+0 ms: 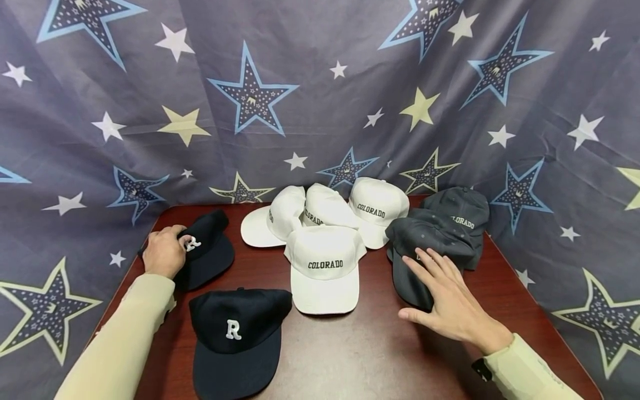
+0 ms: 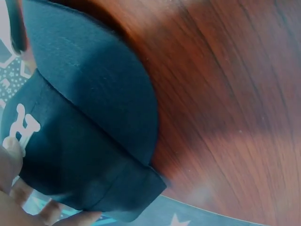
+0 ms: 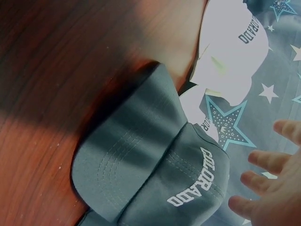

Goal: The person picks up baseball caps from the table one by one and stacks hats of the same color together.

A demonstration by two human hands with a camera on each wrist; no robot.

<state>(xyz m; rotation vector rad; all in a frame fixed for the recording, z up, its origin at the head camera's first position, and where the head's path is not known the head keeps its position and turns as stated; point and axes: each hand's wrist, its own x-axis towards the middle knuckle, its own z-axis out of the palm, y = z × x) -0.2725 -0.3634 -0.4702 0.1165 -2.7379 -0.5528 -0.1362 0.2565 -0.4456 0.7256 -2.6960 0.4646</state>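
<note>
At the table's left edge, my left hand (image 1: 165,251) pinches a navy cap (image 1: 212,258) by its crown. In the left wrist view the thumb (image 2: 13,149) lies by the white letter R, and the other fingers curl along the far side of the crown (image 2: 70,155). My right hand (image 1: 452,300) is spread with fingers extended over a dark grey cap (image 1: 415,278). The right wrist view shows that cap's COLORADO lettering (image 3: 192,186), with the fingertips beside the crown; whether they touch it I cannot tell.
A second navy cap (image 1: 235,339) with an R lies near the front. Several white COLORADO caps (image 1: 325,266) are grouped mid-table. Behind the near grey cap sits another grey cap (image 1: 462,208). A star-patterned cloth (image 1: 310,111) hangs around the reddish wooden table (image 1: 370,344).
</note>
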